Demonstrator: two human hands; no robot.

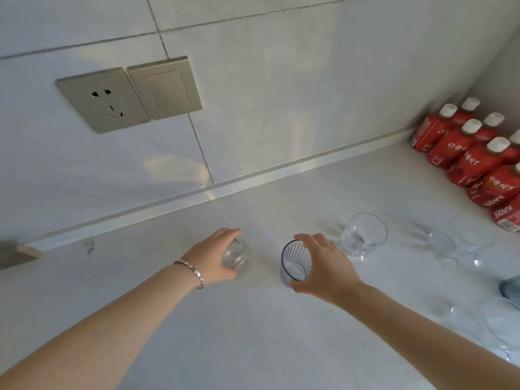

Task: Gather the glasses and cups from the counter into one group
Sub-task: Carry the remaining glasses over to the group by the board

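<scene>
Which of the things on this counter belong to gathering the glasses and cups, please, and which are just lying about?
Part of the job:
- small clear glass in the left hand
- ribbed glass in the right hand
- clear glass mug
- stemmed glasses to the right
- bluish glass at the right edge

Just lying about:
- red juice bottles
- wall socket
- switch

Home kitchen: tiled wall (281, 80), counter (253, 333), juice bottles (464, 153).

Bare, sleeveless forearms; a silver link bracelet (191, 270) circles the left wrist.
</scene>
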